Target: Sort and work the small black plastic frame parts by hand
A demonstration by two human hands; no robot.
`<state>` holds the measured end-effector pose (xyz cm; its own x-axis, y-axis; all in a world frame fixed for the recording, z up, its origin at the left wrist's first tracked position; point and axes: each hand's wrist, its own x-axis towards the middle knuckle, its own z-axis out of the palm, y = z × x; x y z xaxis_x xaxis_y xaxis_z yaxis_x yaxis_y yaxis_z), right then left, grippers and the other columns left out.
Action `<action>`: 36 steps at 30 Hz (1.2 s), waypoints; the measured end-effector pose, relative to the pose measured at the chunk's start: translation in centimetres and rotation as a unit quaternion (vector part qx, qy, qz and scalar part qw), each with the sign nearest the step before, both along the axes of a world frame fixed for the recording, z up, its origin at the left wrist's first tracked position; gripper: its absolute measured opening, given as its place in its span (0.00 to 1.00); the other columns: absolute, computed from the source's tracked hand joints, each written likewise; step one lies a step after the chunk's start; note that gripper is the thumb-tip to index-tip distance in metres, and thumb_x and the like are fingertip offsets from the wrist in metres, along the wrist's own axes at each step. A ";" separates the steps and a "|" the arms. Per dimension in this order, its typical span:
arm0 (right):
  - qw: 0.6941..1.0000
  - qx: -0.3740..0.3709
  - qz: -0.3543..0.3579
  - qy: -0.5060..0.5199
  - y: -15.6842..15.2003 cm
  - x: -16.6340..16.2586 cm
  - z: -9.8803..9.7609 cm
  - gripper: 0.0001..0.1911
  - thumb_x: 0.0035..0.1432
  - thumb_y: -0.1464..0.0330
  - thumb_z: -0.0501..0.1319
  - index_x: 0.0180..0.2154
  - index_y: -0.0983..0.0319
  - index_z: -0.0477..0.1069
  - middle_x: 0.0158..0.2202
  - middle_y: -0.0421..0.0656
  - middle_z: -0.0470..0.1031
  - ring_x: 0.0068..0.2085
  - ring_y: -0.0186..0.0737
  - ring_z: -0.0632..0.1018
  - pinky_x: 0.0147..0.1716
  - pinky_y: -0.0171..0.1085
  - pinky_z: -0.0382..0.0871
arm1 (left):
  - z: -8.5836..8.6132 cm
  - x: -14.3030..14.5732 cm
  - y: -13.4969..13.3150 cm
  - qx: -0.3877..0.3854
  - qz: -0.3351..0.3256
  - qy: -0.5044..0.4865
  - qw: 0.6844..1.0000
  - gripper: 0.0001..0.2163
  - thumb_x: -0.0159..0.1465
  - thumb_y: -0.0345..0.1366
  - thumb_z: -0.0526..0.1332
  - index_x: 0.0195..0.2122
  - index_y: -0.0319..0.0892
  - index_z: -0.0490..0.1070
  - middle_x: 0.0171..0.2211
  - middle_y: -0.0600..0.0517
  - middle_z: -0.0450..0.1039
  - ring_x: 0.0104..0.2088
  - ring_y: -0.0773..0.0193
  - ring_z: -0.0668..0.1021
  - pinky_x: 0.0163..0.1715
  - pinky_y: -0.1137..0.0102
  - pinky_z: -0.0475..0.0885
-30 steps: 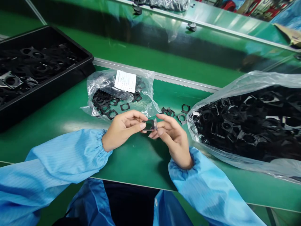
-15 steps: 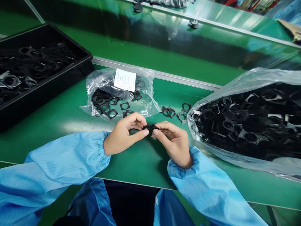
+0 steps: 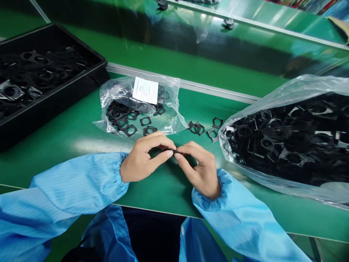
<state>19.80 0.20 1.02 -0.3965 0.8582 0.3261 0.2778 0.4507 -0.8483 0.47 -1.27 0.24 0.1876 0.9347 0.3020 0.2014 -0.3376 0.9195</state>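
Between my two hands is a thin black plastic part (image 3: 174, 150), seen nearly edge-on and mostly covered by fingers. My left hand (image 3: 145, 156) pinches its left end between thumb and fingers. The right end is pinched by my right hand (image 3: 200, 165). Just beyond my left hand lies a clear plastic bag (image 3: 170, 122) with a white label (image 3: 145, 90) and several thin black square frames (image 3: 145, 121) with round holes. To the right of it, several similar loose black frames (image 3: 196, 127) rest on the green table (image 3: 163, 193).
At the left stands a black bin (image 3: 79, 87) heaped with black plastic parts. A large open clear bag (image 3: 294, 82) full of black frames lies at the right. Behind runs a metal rail (image 3: 218, 94) below a green panel; small dark objects (image 3: 228, 23) sit on the ledge above.
The black part has turned flatter and more edge-on between my fingers. My fingertips have drawn closer together, covering more of it. The view has shifted slightly.
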 end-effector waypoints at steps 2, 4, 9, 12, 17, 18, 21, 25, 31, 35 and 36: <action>1.000 -0.008 -0.014 0.007 0.0 0.0 0.1 0.03 0.64 0.72 0.66 0.37 0.59 0.79 0.33 0.43 0.80 0.34 0.39 0.79 0.37 0.39 0.76 | -0.2 0.0 0.0 -0.021 -0.007 -0.026 0.999 0.02 0.68 0.34 0.63 0.39 0.43 0.75 0.35 0.49 0.75 0.37 0.62 0.77 0.38 0.68 0.75; 0.999 -0.015 -0.027 0.015 0.0 0.0 0.1 0.04 0.63 0.71 0.66 0.39 0.59 0.80 0.35 0.44 0.82 0.36 0.40 0.80 0.39 0.40 0.77 | -0.4 0.1 0.0 -0.034 -0.012 -0.051 0.998 0.02 0.67 0.34 0.64 0.39 0.43 0.75 0.37 0.49 0.75 0.39 0.62 0.77 0.39 0.70 0.77; 0.999 -0.004 -0.040 0.035 0.0 0.0 -0.2 0.06 0.64 0.73 0.67 0.40 0.58 0.83 0.34 0.43 0.82 0.33 0.38 0.80 0.36 0.38 0.76 | -0.6 0.2 0.0 -0.077 -0.025 -0.082 0.993 0.02 0.67 0.34 0.65 0.39 0.43 0.75 0.37 0.50 0.73 0.38 0.64 0.78 0.40 0.72 0.78; 0.998 -0.006 -0.040 0.052 -0.1 0.0 -0.3 0.07 0.62 0.74 0.68 0.40 0.59 0.83 0.33 0.42 0.82 0.33 0.37 0.80 0.35 0.36 0.76 | -0.6 0.2 0.0 -0.090 -0.025 -0.094 0.991 0.02 0.67 0.33 0.65 0.39 0.42 0.75 0.37 0.51 0.73 0.37 0.66 0.78 0.40 0.73 0.78; 0.992 -0.090 -0.033 0.081 0.1 0.1 -0.1 0.07 0.63 0.69 0.68 0.44 0.58 0.82 0.38 0.44 0.82 0.36 0.39 0.81 0.38 0.38 0.79 | -0.7 0.3 0.1 -0.088 -0.008 -0.117 0.989 0.03 0.66 0.33 0.66 0.39 0.43 0.74 0.37 0.51 0.73 0.37 0.66 0.78 0.40 0.73 0.78; 0.992 -0.094 -0.028 0.080 0.2 0.1 0.0 0.06 0.63 0.68 0.68 0.42 0.58 0.82 0.38 0.45 0.82 0.36 0.39 0.81 0.38 0.39 0.79 | -0.7 0.3 0.0 -0.086 -0.005 -0.117 0.989 0.03 0.66 0.33 0.66 0.39 0.43 0.74 0.37 0.51 0.73 0.37 0.66 0.78 0.40 0.73 0.78; 0.994 -0.078 -0.019 0.069 0.3 0.2 0.2 0.04 0.63 0.69 0.67 0.38 0.58 0.82 0.34 0.44 0.82 0.35 0.40 0.80 0.38 0.40 0.77 | -0.6 0.4 0.0 -0.076 -0.015 -0.107 0.991 0.02 0.66 0.34 0.66 0.38 0.43 0.74 0.36 0.51 0.73 0.38 0.65 0.78 0.41 0.72 0.78; 0.993 -0.086 -0.033 0.073 0.1 0.2 0.1 0.04 0.64 0.68 0.67 0.38 0.58 0.82 0.31 0.43 0.79 0.34 0.39 0.78 0.35 0.39 0.76 | -0.6 0.4 0.1 -0.099 -0.026 -0.109 0.989 0.04 0.67 0.35 0.66 0.38 0.43 0.73 0.35 0.51 0.73 0.37 0.65 0.78 0.40 0.71 0.77; 0.982 -0.153 -0.037 0.107 0.2 0.0 -0.6 0.13 0.59 0.61 0.72 0.44 0.58 0.80 0.40 0.44 0.78 0.38 0.39 0.80 0.39 0.38 0.81 | -1.2 0.3 0.7 -0.128 0.019 -0.184 0.974 0.08 0.65 0.36 0.67 0.38 0.43 0.68 0.36 0.54 0.72 0.36 0.67 0.79 0.41 0.72 0.76; 0.980 -0.147 -0.061 0.117 0.5 0.1 -0.7 0.06 0.62 0.63 0.70 0.37 0.59 0.80 0.37 0.44 0.78 0.38 0.39 0.80 0.37 0.37 0.80 | -1.2 0.2 0.5 -0.116 -0.014 -0.087 0.989 0.07 0.64 0.32 0.67 0.38 0.43 0.69 0.37 0.53 0.73 0.40 0.65 0.77 0.45 0.70 0.74; 0.982 -0.139 -0.059 0.112 0.6 0.1 -0.6 0.05 0.62 0.64 0.69 0.37 0.59 0.80 0.37 0.44 0.79 0.38 0.39 0.80 0.38 0.37 0.80 | -1.1 0.2 0.4 -0.103 -0.019 -0.061 0.993 0.08 0.64 0.31 0.68 0.41 0.44 0.70 0.39 0.52 0.74 0.42 0.64 0.77 0.47 0.69 0.74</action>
